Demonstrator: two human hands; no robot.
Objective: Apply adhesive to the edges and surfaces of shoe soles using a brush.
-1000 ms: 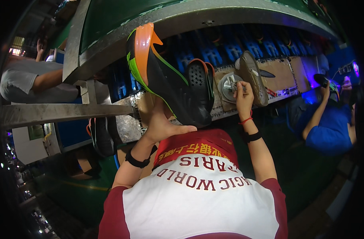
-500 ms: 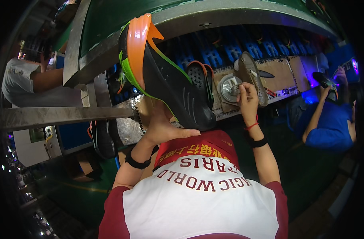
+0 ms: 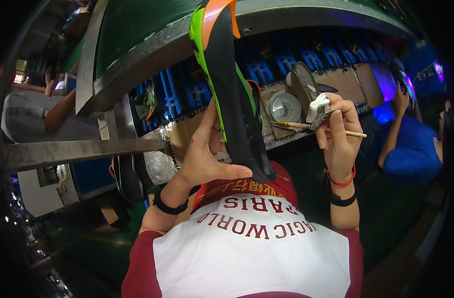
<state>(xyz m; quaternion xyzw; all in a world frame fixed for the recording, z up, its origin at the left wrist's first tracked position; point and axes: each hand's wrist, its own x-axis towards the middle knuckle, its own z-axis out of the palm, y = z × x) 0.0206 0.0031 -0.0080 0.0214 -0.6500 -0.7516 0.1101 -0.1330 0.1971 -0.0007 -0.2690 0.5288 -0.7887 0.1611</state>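
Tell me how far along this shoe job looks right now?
Midway, it seems. The left hand holds up the black shoe with green and orange trim, edge toward the camera. The right hand pinches a thin wooden-handled brush and a small white pad, apart from the shoe. The round metal tin sits open. No coating is visible, so brushing probably remains.

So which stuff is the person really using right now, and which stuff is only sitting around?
In use:
- black shoe with green and orange trim, held up in the left hand
- thin wooden brush, in the right hand
- small white pad, also in the right hand

Just sitting around:
- round metal tin
- blue racks
- another dark shoe, lower left
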